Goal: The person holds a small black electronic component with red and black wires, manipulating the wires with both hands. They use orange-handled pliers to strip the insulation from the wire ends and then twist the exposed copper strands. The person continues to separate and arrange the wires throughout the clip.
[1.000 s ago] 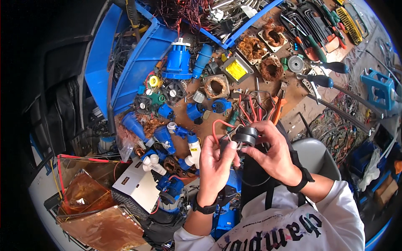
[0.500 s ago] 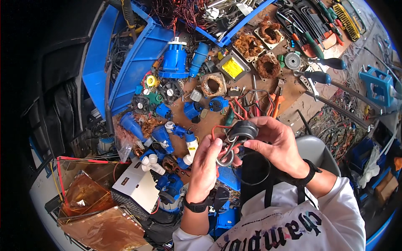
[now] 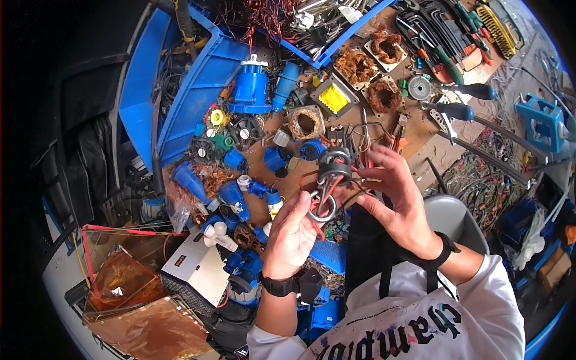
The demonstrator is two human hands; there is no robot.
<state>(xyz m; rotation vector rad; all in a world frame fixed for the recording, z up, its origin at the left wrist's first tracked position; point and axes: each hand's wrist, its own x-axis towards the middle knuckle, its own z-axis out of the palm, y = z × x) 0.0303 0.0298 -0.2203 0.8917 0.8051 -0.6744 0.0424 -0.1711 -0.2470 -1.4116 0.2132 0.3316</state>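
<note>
Left hand (image 3: 288,240) has wires (image 3: 329,188) in its grip; right hand (image 3: 404,213) spreads wide, contact unclear; black ring (image 3: 326,173) still encircles them.

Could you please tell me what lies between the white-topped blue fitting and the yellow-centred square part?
The head view shows a slimmer blue cylinder, a dark part and a small yellow piece between the fitting and the square part.
</note>
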